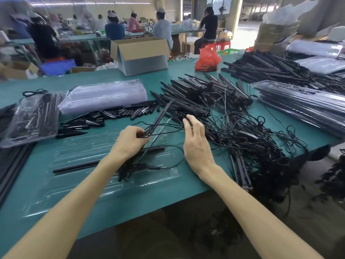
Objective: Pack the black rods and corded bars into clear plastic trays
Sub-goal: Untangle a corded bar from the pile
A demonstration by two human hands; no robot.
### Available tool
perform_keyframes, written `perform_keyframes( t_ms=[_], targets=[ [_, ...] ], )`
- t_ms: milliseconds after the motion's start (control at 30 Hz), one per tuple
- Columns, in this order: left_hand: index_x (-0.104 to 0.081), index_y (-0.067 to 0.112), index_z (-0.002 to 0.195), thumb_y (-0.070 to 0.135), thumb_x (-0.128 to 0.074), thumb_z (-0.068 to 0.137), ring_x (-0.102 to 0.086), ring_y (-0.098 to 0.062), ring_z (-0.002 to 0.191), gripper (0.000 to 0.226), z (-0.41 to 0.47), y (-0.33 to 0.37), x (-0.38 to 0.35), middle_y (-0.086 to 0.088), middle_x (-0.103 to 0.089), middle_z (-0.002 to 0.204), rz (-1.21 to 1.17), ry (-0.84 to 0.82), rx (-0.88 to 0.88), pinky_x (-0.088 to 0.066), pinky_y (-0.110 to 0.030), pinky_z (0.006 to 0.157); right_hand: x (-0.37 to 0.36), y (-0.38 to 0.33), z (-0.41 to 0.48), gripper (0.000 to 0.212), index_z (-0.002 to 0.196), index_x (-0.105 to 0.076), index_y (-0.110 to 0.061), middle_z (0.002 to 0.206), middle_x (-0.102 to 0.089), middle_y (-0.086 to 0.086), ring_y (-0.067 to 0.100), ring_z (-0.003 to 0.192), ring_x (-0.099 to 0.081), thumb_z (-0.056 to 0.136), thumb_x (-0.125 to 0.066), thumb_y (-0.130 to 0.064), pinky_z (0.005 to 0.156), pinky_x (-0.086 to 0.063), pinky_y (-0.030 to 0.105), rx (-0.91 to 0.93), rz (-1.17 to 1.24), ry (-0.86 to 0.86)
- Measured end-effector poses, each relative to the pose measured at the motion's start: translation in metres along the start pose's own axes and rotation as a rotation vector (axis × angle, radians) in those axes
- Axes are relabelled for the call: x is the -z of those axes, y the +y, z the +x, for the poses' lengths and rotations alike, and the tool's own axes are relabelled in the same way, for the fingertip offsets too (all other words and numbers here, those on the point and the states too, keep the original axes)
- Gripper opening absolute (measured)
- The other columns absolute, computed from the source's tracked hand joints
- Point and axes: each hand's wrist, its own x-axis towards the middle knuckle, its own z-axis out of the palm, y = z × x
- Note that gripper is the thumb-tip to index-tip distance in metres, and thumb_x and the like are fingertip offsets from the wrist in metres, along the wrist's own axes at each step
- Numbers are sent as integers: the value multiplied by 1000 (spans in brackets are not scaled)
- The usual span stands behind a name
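Forearms come in over the near edge of the bench (pixel 97 73). Left hand (pixel 130 141) is curled round a coil of cord (pixel 144 134) and the lower end of a bar (pixel 161 116), which slants up and away toward the middle of the bench. Right hand (pixel 197 144) is wide, fingers spread and nearly straight, with the tips at the edge of the tangle (pixel 242 139); no strand looks gripped.

Under both hands, along the near edge, lies a clear tray (pixel 65 184). It is mostly unfilled. One rod (pixel 76 166) lies lengthwise in it, and a dark bundle (pixel 127 171) with a loose lead sits just below the left wrist. Whether that bundle is seated in a slot cannot be told.

The job looks partway through. Packed trays form a left stack (pixel 31 118) at the left edge and a right stack (pixel 302 109) toward the right edge. Much remains. A pile (pixel 196 96) of corded bars fills the middle, and a row of spikes (pixel 115 114) lies just beside the empty trays (pixel 104 96). A far pile (pixel 270 70) sits near the back right corner.
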Motion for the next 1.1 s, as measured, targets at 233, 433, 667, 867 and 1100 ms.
perform_keyframes(
  t_ms=[233, 433, 667, 867, 1100],
  targets=[
    [-69, 24, 91, 32, -72, 91, -64, -21, 88, 9, 6, 0, 12, 1, -70, 93, -14, 132, -82, -52, -39, 83, -1, 3, -2, 42, 116, -52, 2, 122, -43, 22, 27, 107, -36, 77, -60, 14, 89, -51, 36, -121, 60, 165],
    [-65, 28, 86, 27, -76, 88, -63, -17, 82, 11, 11, -13, 16, 9, -66, 86, 53, 111, -49, -50, -36, 79, 4, 8, -5, 26, 108, -60, 0, 108, -52, 15, 28, 99, -48, 83, -55, 6, 90, -48, 38, -119, -19, 57],
    [-72, 27, 93, 26, -81, 82, -66, -19, 88, 14, 6, -25, 11, 2, -71, 95, 129, 61, -69, -55, -42, 88, -2, 16, -6, 32, 126, -57, -5, 123, -57, 10, 25, 118, -45, 96, -47, -7, 104, -38, 32, -208, -96, -51],
    [-77, 23, 96, 30, -78, 86, -69, -16, 92, 13, 5, -26, 15, 4, -75, 95, 60, 60, -147, -54, -36, 89, 0, 15, -3, 34, 123, -53, 1, 122, -55, 16, 29, 116, -46, 90, -50, 1, 102, -41, 36, -268, -12, 3],
    [-77, 14, 95, 22, -75, 89, -63, -1, 78, 10, -3, -15, 27, 11, -70, 84, -33, 153, -296, -45, -13, 72, 0, 15, 0, 61, 146, -32, 2, 143, -41, 17, 26, 127, -40, 87, -47, 9, 109, -41, 32, -329, 204, 139]
  ],
)
